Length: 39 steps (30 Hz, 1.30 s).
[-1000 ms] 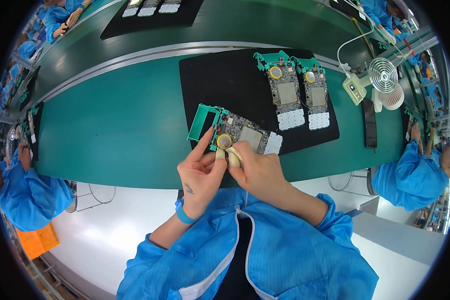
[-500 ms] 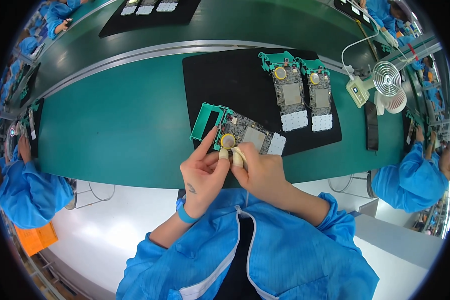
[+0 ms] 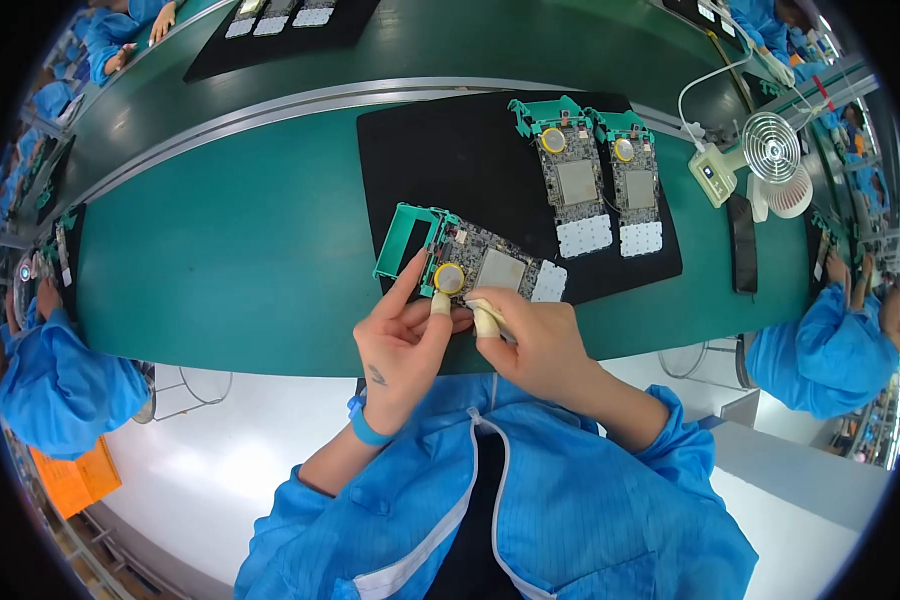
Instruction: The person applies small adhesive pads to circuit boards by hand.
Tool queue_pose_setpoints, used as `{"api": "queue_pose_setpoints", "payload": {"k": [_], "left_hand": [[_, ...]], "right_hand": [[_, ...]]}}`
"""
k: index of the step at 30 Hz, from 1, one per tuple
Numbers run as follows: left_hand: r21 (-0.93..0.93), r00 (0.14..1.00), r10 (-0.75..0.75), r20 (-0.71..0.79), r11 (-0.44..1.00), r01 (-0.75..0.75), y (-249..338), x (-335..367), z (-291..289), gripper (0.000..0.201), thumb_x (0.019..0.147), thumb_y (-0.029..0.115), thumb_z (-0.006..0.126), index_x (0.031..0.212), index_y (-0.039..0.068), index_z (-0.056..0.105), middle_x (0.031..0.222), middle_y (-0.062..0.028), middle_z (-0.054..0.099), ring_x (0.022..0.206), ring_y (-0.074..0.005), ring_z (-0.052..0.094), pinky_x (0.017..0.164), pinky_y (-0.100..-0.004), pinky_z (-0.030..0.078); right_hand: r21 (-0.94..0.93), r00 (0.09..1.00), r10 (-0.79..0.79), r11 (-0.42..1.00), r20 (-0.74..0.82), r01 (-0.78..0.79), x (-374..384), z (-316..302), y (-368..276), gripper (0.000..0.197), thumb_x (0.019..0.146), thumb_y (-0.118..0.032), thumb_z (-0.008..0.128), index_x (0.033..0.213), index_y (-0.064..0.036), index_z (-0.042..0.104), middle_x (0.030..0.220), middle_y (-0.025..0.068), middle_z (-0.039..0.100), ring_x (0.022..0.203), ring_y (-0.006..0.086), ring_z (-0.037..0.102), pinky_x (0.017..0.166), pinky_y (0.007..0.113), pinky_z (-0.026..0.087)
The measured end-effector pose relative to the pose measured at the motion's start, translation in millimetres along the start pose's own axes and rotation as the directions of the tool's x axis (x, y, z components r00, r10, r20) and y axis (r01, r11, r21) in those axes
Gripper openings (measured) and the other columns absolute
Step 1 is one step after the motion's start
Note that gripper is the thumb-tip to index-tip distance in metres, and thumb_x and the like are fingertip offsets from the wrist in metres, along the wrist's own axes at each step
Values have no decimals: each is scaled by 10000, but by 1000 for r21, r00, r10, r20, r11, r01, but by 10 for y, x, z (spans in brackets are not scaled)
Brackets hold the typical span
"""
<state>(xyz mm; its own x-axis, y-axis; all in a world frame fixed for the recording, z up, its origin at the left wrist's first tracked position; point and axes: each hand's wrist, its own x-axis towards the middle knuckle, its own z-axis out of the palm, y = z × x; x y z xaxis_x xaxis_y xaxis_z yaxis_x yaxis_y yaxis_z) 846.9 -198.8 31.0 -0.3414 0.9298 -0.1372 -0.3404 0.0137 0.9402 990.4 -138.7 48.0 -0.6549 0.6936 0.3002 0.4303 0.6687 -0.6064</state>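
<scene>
A circuit board (image 3: 470, 247) lies at a slant on the front part of the black mat, with a green plastic frame (image 3: 407, 243) at its left end. It carries a yellow-rimmed coin cell (image 3: 449, 279), a metal shield and a white keypad patch at the right end. My left hand (image 3: 402, 340) grips the board's near left edge, thumb beside the coin cell and index finger along the green frame. Close by, my right hand (image 3: 533, 335) is pinched at the board's near edge; what its fingers hold is hidden. Pale finger cots cover the thumb tips.
Two similar boards, one left (image 3: 576, 183) and one right (image 3: 638, 188), lie on the black mat (image 3: 430, 140). A small fan (image 3: 771, 148) and a dark phone (image 3: 742, 244) are at the right. Co-workers in blue (image 3: 70, 375) sit at both sides. A metal rail crosses behind.
My right fingers have drawn slightly apart from my left thumb, showing more of the coin cell. The whole view has shifted a little; the board stays in my left hand.
</scene>
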Motion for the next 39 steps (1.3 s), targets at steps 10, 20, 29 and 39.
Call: {"api": "queue_pose_setpoints", "payload": {"k": [10, 20, 29, 39], "left_hand": [[-20, 1000, 12, -5, 1000, -12, 15, 2, -4, 525, 834, -98, 487, 1340, -47, 357, 918, -156, 660, 843, -157, 643, 781, -262, 528], [60, 999, 45, -30, 997, -43, -18, 3, -12, 530, 807, -84, 500, 1325, -51, 391, 923, -140, 664, 832, -109, 611, 744, -208, 498], [46, 999, 34, -25, 998, -32, -20, -8, -29, 535, 811, -78, 502, 1332, -43, 386, 937, -149, 660, 844, -116, 612, 745, -215, 502], [14, 999, 30, -22, 999, -30, -51, -13, -37, 525, 819, -74, 507, 1330, -43, 390, 911, -134, 663, 818, -100, 607, 729, -206, 498]], "right_hand": [[148, 981, 178, 971, 72, -187, 2, -21, -116, 333, 762, -158, 634, 1044, -53, 490, 710, 119, 625, 544, 266, 625, 459, 341, 468], [-140, 989, 142, 981, 39, -135, 22, 163, -136, 290, 785, -190, 639, 998, -74, 479, 592, 77, 596, 462, 248, 597, 416, 339, 443], [-110, 997, 72, 991, 6, -71, 40, 175, -140, 250, 805, -177, 625, 978, -66, 482, 564, 58, 578, 441, 224, 584, 396, 318, 424], [-156, 998, 45, 986, -33, -49, 42, 194, -122, 213, 801, -178, 629, 926, -72, 493, 514, 51, 539, 424, 215, 569, 388, 328, 407]]}}
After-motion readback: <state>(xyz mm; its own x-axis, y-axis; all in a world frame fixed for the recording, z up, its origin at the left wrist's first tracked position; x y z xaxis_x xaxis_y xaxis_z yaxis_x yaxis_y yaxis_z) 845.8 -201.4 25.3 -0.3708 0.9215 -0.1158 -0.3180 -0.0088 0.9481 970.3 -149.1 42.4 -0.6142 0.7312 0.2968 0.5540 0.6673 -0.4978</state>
